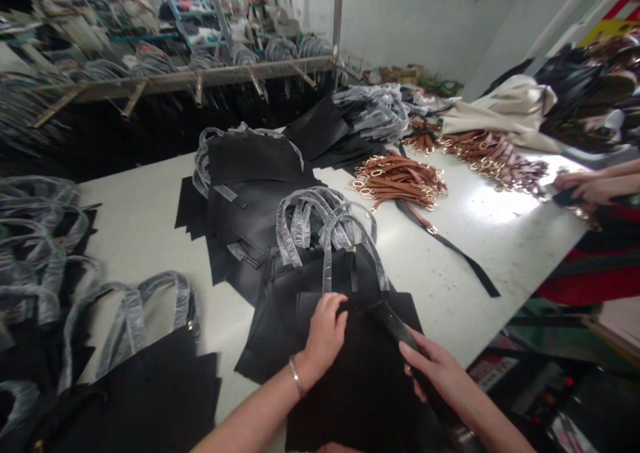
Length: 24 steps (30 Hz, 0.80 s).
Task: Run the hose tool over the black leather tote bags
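Note:
A black bag panel [350,366] lies before me on top of a stack of similar panels, its looped handle [327,253] wrapped in clear plastic. My left hand [327,330], with a bracelet at the wrist, has its fingers curled at the panel's top edge beside the handle's base. My right hand [430,363] is closed around a long black tool [395,323]; its exact kind is unclear. The tool's front end rests at or just over the top edge, near the handle's other base. Part of the tool is hidden by my fingers and forearm.
More black panels [250,220] with wrapped handles lie behind and at left [155,373]. Brown straps with gold-coloured clasps [400,180] are piled farther back, near a black strap [465,260]. A co-worker's hands [595,190] are at the right table edge. A metal rack [200,80] stands behind.

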### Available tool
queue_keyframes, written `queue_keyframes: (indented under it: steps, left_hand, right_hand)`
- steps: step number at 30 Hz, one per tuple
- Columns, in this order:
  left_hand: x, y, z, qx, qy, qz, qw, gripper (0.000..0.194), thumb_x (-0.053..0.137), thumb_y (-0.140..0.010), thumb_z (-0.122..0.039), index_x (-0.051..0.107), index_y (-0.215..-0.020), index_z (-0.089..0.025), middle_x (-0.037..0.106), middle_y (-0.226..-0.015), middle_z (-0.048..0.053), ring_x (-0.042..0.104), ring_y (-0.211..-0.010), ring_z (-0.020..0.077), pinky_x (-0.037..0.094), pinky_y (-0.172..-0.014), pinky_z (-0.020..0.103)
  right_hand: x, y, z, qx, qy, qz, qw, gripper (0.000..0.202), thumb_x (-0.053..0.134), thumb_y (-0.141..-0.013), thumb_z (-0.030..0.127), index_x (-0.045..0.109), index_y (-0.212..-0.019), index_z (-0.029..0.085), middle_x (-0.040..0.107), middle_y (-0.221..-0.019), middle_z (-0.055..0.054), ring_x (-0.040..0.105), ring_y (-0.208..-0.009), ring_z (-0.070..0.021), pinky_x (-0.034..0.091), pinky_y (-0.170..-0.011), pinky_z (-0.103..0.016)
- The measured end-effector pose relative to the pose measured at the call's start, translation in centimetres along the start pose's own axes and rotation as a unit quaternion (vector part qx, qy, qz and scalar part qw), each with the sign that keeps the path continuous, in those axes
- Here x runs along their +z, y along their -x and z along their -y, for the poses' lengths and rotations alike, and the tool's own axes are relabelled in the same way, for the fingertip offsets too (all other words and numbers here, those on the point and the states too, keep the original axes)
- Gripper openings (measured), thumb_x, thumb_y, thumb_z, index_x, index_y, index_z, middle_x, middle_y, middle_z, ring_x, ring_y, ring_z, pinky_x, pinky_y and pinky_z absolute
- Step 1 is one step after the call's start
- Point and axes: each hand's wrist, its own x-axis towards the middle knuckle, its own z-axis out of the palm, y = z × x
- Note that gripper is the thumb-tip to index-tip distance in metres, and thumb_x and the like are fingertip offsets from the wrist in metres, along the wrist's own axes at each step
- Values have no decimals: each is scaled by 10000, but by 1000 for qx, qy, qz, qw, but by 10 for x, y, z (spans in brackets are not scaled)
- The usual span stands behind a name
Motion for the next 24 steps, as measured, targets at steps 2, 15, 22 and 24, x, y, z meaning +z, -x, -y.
queue_keyframes:
  steps: [2,15,22,24]
  left_hand:
    - [3,24,16,86,-130,34,987,260,477,-899,-125,584,-1122,-205,593,-1171,95,542,-1101,236,460,-965,468]
    - [18,50,40,193,-269,75,940,393,399,-935,-86,475,-1315,-151,573,-1262,124,492,-1218,229,450,-999,435]
    - [35,69,30,181,-210,90,957,291,412,-940,-115,583,-1167,-179,649,-1046,78,570,-1014,191,489,-896,362]
    - [37,70,28,182,-200,91,958,294,414,-943,-120,576,-1181,-182,641,-1089,80,556,-1056,189,474,-917,361]
  right_hand:
    - [7,-5,-5,-2,19,18,1000,702,553,-827,506,374,-1438,210,536,-575,75,479,-323,-71,362,-334,-181]
    - [44,-39,25,-101,143,20,984,610,535,-866,465,432,-1414,218,551,-609,59,541,-391,-96,443,-380,-202]
    - [49,-29,22,-23,144,122,982,654,510,-867,490,406,-1430,174,529,-582,64,510,-334,-87,389,-327,-183]
    - [53,-33,25,-14,151,118,981,657,508,-862,498,421,-1420,163,536,-583,58,510,-332,-91,382,-321,-187]
